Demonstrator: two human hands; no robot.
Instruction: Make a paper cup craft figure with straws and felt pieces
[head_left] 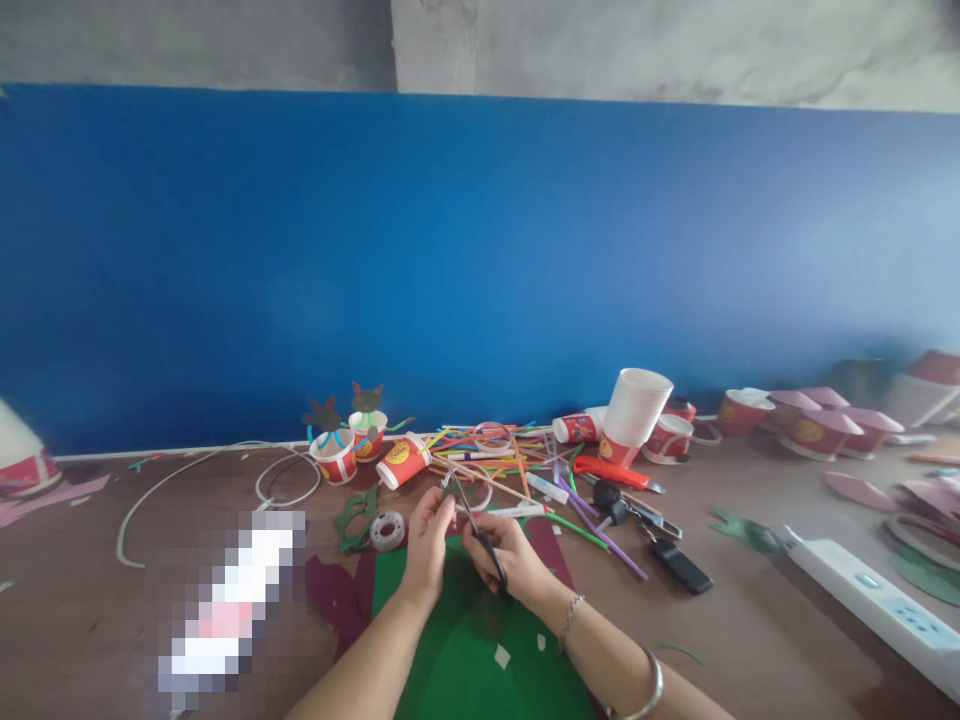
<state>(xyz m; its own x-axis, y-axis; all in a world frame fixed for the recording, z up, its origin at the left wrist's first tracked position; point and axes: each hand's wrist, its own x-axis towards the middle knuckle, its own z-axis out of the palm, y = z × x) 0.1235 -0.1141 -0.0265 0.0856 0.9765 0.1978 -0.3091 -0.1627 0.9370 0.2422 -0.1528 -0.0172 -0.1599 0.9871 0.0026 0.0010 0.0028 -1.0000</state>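
My right hand (510,558) is closed round the black handles of a pair of scissors (491,555), whose blades point up and to the left. Close to those blades, my left hand (427,540) pinches a small dark piece (451,492) that looks like paper; its shape is too small to make out. Both hands are over a green sheet (450,670) on the table. Small white scraps (502,656) lie on this sheet, and dark red paper (337,600) shows at its left. A tape roll (388,531) rests just left of my left hand.
Behind my hands lies a heap of coloured pipe cleaners and sticks (480,447). Paper cups (405,460) stand or lie along the blue wall, near a tall cup stack (636,415). An orange utility knife (615,473), keys (679,565) and a power strip (870,590) are at right.
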